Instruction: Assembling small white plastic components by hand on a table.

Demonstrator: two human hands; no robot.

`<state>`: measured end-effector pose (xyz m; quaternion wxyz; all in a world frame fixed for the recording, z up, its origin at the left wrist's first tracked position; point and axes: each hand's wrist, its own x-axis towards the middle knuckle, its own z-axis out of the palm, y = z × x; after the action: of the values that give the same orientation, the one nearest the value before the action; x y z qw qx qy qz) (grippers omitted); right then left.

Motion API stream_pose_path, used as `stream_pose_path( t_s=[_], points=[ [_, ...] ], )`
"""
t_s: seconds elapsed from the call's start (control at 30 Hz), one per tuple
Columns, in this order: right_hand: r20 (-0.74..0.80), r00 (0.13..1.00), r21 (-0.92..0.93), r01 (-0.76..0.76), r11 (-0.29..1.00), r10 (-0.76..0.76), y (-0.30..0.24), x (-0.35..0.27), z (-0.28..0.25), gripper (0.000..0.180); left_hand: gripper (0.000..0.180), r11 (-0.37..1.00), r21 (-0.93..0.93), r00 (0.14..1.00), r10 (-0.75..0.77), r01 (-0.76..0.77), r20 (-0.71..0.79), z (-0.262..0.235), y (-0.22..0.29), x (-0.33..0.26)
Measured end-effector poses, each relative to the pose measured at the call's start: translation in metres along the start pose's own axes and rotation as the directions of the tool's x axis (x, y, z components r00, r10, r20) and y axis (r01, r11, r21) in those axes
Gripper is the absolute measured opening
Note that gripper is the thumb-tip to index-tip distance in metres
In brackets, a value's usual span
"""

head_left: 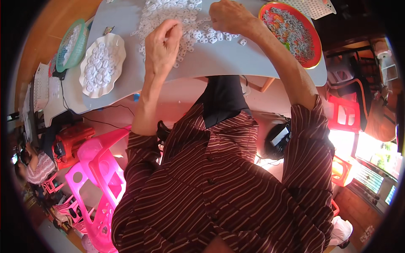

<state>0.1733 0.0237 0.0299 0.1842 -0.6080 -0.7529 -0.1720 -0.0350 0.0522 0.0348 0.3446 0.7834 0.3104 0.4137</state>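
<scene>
White plastic rings (185,21) mid-sort on grey table (236,59): left hand (162,46) pinches a few, right hand (230,17) rests curled on pile; next likely needs separating singles.

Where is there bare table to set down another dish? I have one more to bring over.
The table is bare along its near edge, between the white scalloped plate and the red tray, nearer than the left hand and right hand. The far middle is crowded with the pile of small white pieces.
</scene>
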Motion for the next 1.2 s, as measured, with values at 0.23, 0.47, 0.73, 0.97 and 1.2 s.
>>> stream_pose_path(
  t_s=[0.23,0.47,0.73,0.97,1.2],
  points=[
    [0.104,0.959,0.542,-0.277,0.794,0.263,-0.032,-0.039,-0.028,0.015,0.008,0.856,0.263,0.893,0.403,-0.446,0.200,-0.002,-0.040,0.054],
    [0.003,0.922,0.684,-0.284,0.672,0.387,-0.063,-0.075,-0.022,0.013,0.014,0.663,0.500,0.809,0.298,-0.558,0.507,0.018,-0.050,0.072],
    [-0.004,0.913,0.693,-0.291,0.659,0.408,-0.061,-0.076,-0.023,0.014,0.011,0.668,0.475,0.798,0.323,-0.573,0.509,0.019,-0.053,0.069],
    [-0.046,0.901,0.743,-0.257,0.617,0.431,-0.059,-0.078,-0.019,0.013,0.007,0.734,0.283,0.765,0.475,-0.617,0.436,0.028,-0.024,0.076],
    [-0.085,0.841,0.792,-0.267,0.548,0.534,-0.061,-0.077,-0.021,0.017,0.008,0.726,0.220,0.714,0.489,-0.652,0.501,0.055,-0.019,0.083]
  ],
)
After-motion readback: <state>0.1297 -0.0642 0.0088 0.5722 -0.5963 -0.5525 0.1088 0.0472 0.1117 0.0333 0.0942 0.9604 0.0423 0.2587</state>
